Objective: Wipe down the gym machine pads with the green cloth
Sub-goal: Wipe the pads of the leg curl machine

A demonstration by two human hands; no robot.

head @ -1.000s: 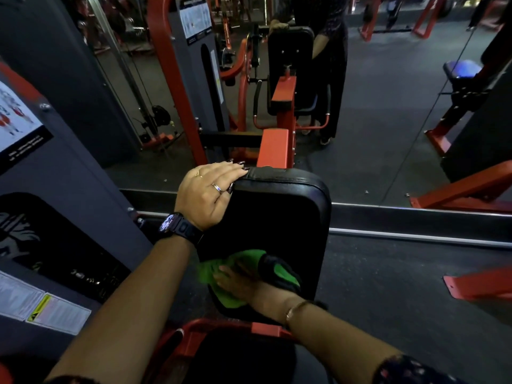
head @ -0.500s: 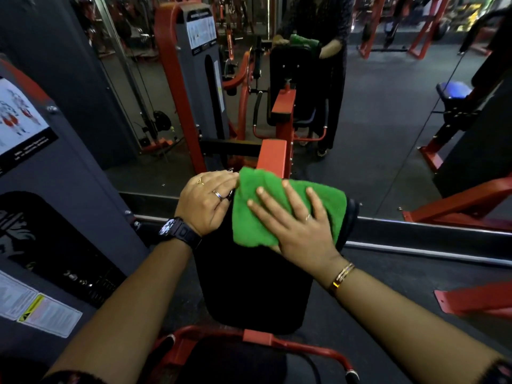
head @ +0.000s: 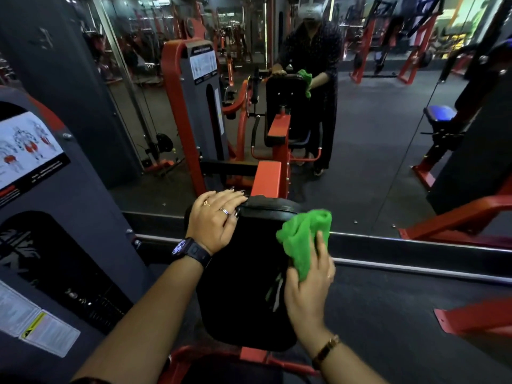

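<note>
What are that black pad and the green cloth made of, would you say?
The black pad looks like vinyl or leatherette over foam: smooth, faintly shiny, with a seamed rounded top edge. The green cloth seems microfibre or terry: fuzzy, matte, crumpling softly.

We record dim light; bright glow at upper right, soft detail in dark areas, edges bowed by wide-angle distortion.

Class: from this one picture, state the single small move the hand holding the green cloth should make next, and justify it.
Probably drag the bunched green cloth down the right edge of the black padded backrest. The right hand presses it near that edge's top, the lower edge lies uncovered below, and the left hand steadies the pad's top corner.
</note>
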